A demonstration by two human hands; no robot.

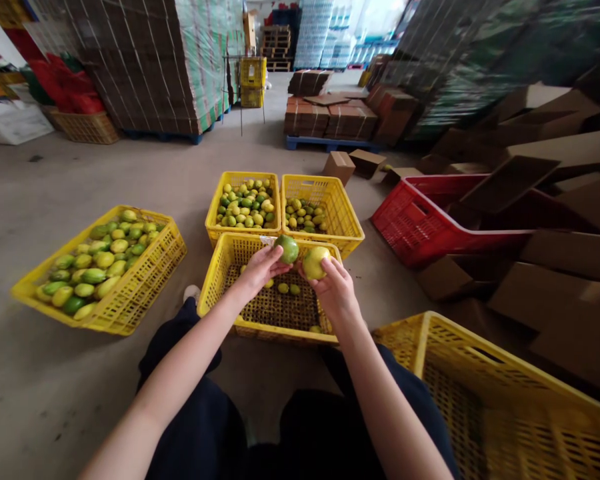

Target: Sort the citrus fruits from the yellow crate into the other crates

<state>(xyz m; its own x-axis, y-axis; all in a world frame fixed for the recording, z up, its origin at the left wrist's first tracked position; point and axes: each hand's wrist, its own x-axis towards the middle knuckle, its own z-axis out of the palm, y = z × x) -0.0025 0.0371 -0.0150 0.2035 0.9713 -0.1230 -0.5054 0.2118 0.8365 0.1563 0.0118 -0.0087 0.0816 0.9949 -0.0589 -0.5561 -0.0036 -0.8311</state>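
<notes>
Two fruits are in hand at this moment: the left hand (263,265) grips a green fruit (288,248) in its fingertips, and the right hand (333,288) is closed around a yellow fruit (315,262), both held side by side just above the far rim of the near crate (215,280) in front of the person's knees. That crate is almost bare, with only a few small fruits (289,288) left lying on its mesh floor, so the sorting from it looks close to finished. Beyond it stand two more yellow crates, touching each other: the far left crate (215,213) is heaped with mixed green and yellow fruit, while the far right crate (353,223) holds a much thinner layer. Off to the left, well apart, a tilted side crate (145,293) is filled with larger green fruit. At the lower right an empty-looking yellow crate (460,347) sits just beside the person's leg. A red crate (420,227) and loose cardboard boxes (570,293) lie to the right. Judging by the fill, most fruit has already been graded; the two in hand and the few stragglers remain
</notes>
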